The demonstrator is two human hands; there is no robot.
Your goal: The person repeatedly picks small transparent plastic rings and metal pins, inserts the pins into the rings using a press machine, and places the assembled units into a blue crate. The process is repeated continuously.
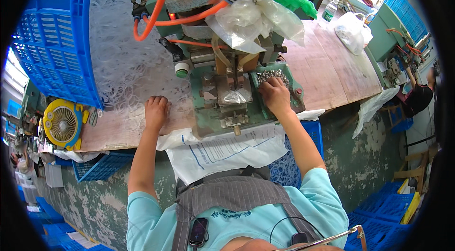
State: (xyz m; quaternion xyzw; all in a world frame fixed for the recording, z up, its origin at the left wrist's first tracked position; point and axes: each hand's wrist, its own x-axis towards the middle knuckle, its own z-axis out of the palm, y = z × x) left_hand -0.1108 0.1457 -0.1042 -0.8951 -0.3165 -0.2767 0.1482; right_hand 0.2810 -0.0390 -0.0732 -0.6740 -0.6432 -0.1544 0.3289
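My right hand (275,95) is over a green tray (296,87) of small shiny metal parts (271,74), its fingers drawn together and touching them. Whatever is between those fingertips is too small to make out. To the left, my left hand (156,111) rests on the wooden table with curled fingers, at the edge of a spread of clear plastic loops (125,66). What it holds, if anything, is hidden. Between both hands stands a green press machine (208,120), with a small metal work plate (234,95) under its head.
A blue crate (57,52) lies tipped at the left, loops spilling from it. Near it are a yellow fan (62,124) and scissors (93,117). Orange hoses (166,22) and plastic bags (251,21) hang on the machine. A bottle (330,9) and white bag (353,33) stand right.
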